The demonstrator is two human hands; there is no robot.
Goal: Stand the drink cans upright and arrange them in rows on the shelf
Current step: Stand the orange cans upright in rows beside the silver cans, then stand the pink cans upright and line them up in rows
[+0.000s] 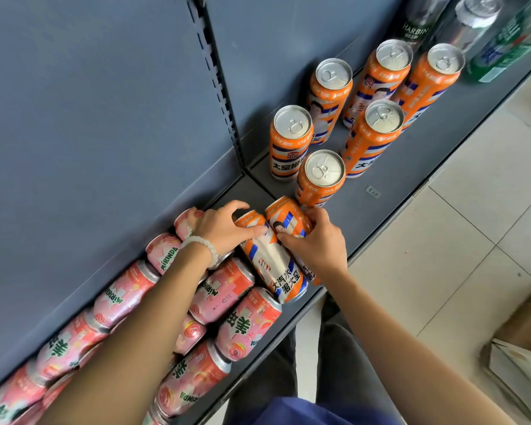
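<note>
- Both forearms reach from the near edge toward the middle of the grey shelf (411, 154), which runs from near left to far right in front of a grey back panel (105, 118).
- Pink cans (221, 291) lie on their sides in a jumbled heap along the near-left stretch of the shelf, partly under the left forearm; several are stacked on one another.
- Six orange cans (291, 142) stand upright further along the shelf to the right, in two loose rows, their silver tops facing up; the closest one (321, 179) stands just beyond the hands.
- Two more orange cans lie on their sides side by side, touching, at the right end of the pink heap. The left lying can (273, 262) reaches to the front lip of the shelf; the right lying can (288, 217) is partly hidden behind the right hand.
- Left hand (224, 227), with a pale bead bracelet (204, 245) at the wrist, has its fingers curled over the far end of the left lying can, thumb along its side.
- Right hand (318, 240) wraps the right lying can, fingers curved round its far side and thumb pressed near the seam between the two.
- At the far right end stand a dark can (417, 23), a silver can (472, 19) and a green can (509, 41).
- Beside the shelf lies a pale tiled floor (457, 240), with a cardboard box (521, 357) at the near right.
</note>
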